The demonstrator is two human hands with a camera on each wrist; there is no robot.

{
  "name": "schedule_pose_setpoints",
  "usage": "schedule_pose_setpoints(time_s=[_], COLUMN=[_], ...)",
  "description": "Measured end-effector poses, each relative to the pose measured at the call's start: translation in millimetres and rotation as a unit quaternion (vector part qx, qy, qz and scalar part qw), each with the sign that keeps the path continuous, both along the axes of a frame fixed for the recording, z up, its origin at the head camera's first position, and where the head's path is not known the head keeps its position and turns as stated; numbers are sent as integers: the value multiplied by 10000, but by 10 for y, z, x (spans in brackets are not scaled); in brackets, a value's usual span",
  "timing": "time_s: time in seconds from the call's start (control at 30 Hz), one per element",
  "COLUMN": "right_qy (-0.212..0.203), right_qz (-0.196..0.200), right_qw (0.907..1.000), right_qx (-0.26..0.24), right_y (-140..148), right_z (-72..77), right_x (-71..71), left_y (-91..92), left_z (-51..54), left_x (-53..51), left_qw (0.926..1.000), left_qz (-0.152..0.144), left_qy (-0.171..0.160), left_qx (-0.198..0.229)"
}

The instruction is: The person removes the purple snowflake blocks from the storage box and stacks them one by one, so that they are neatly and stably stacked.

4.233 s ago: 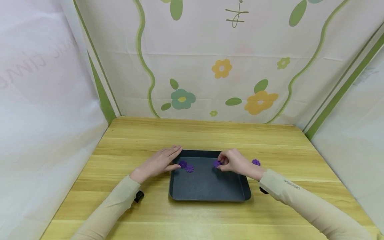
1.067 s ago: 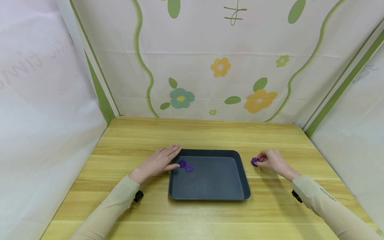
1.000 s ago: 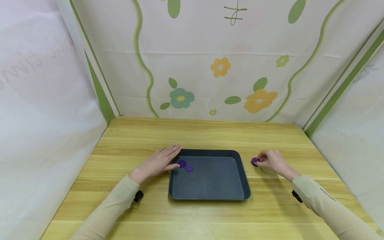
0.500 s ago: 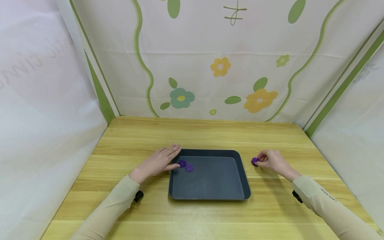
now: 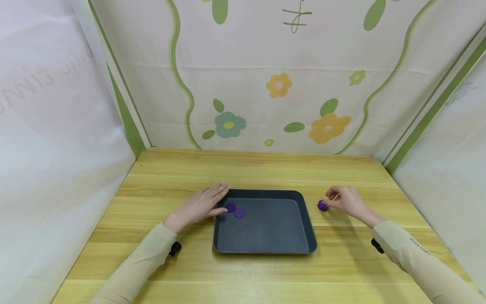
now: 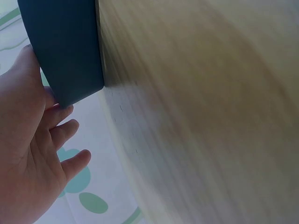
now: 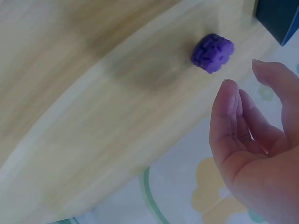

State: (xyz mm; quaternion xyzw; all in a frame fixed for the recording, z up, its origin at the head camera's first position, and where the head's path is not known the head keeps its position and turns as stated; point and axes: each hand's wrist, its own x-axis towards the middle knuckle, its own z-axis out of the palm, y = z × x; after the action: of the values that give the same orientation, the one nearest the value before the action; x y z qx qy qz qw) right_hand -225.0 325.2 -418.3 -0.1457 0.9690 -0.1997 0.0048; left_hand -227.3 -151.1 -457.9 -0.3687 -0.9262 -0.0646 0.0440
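A dark grey tray [image 5: 265, 249] lies on the wooden table. My left hand [image 5: 203, 207] rests on its back left corner, fingers stretched along the rim and thumb reaching over the left wall. In the left wrist view, that hand [image 6: 28, 140] touches the outer corner of the tray [image 6: 65, 46]. Two purple notched discs lie inside near the thumb, one darker [image 5: 230, 207] and one lighter [image 5: 239, 213]. To the right of the tray stands a small stack of purple notched discs [image 7: 213, 52]. My right hand [image 7: 257, 135] is beside it, thumb and fingers apart and holding nothing.
The wooden table [image 5: 265, 278] extends around the tray on all sides. Behind it hangs a white curtain [image 5: 247, 55] printed with flowers, and similar cloth [image 5: 57, 147] closes off the left and right sides.
Earlier my right hand brought a purple disc from the tray to the stack on the right. Since half a second ago its fingers have let go and lifted slightly. The left hand stays put.
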Motion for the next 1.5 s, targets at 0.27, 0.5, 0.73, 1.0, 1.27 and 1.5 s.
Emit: schedule_pose_setpoints(time_s=[0.27,0.5,0.73,1.0,1.27,1.5], right_qy=[41,106,59,198,-12,-118], right_qz=[177,409,738,1114,1411,1564], right_qw=[9998,9991,9972,9935,9899,9876], right_qx=[-7,24,46,88,90,58], right_y=[-179,-379,-625,-926,-1165,-1332], right_z=[93,132,129,79,91,97], right_x=[-31,-44,-66,-91,-114,-130], left_y=[-6,-6,-4,-1,0,-5], left_z=[18,33,52,56,35,26], left_x=[11,23,38,36,24,14], left_qw=[10000,10000,9999,10000,10000,10000], left_qz=[21,28,32,-1,-58,-44], left_qy=[1,-18,-64,-45,38,43], left_qx=[-95,-53,-93,-85,-49,-45])
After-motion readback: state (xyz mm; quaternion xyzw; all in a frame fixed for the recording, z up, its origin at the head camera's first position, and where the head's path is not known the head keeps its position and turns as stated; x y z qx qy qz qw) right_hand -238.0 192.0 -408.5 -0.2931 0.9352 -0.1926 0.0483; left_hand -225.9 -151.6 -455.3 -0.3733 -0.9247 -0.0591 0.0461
